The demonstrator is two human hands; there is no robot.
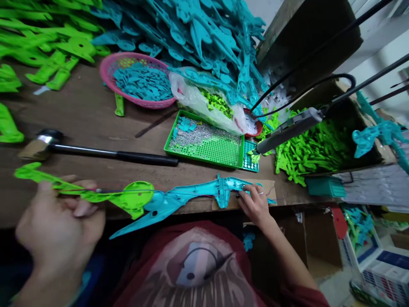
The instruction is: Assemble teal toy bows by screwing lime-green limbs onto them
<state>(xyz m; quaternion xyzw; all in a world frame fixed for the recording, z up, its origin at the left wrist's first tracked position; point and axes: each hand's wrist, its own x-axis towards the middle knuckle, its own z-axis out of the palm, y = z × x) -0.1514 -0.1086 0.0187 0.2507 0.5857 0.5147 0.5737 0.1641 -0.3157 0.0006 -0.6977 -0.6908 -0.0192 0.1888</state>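
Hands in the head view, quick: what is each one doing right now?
Left hand: closed on the green plastic part.
Right hand: fingers pressing on the teal plastic part; grip cannot be told.

You face a worn brown wooden workbench [89, 115] — dim underneath. A pale wall [383, 55] rises beyond — evenly lit.

A: State the colours of the held parts.
B: Left-hand part [86, 194]: lime green. Right-hand part [204, 194]: teal.
A: And the containers?
B: Basket [110, 79]: pink, with teal pieces. Tray [207, 157]: green, gridded, with silver screws. Hammer handle [121, 154]: black.
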